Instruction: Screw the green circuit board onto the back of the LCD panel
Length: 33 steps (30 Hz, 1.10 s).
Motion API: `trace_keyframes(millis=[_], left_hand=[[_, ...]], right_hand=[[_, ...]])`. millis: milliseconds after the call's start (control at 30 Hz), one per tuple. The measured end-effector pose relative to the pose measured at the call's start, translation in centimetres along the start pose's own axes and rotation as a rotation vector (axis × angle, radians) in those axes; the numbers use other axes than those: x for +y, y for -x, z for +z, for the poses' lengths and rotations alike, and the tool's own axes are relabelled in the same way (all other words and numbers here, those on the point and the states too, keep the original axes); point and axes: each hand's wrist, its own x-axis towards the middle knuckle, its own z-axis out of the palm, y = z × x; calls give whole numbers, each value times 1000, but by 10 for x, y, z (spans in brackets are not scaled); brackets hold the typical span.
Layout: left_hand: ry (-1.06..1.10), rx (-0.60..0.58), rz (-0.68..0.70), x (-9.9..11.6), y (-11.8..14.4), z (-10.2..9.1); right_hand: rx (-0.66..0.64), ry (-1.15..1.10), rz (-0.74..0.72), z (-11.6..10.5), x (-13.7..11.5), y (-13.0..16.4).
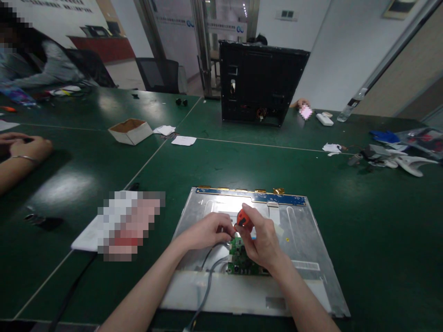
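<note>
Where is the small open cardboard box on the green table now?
In the head view, the small open cardboard box sits on the green table at upper left, left of two white paper scraps and beyond the silver display panel.

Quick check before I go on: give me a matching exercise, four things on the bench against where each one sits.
Things:
1. Screwdriver
2. Circuit board
3. Cardboard box
4. Black casing

Places:
A. upright at the far side of the table
B. in the right hand
C. left of the table's middle, open
D. on the metal panel, under the hands

Pairs: 1-B, 2-D, 3-C, 4-A
</note>
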Motion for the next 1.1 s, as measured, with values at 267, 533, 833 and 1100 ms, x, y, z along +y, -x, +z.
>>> trace_keyframes(millis=[267,533,833,1100], left_hand=[[15,9,-6,1,0,0],[19,19,7,5,0,-2],[19,19,16,3,1,-1],[26,16,16,5,1,-2]], right_hand=[[-21,-8,5,-2,-2,-2],[6,13,-56,0,-4,-3],[57,58,-92,0,-10,-5],[11,-37,-109,-2,-13,-4]])
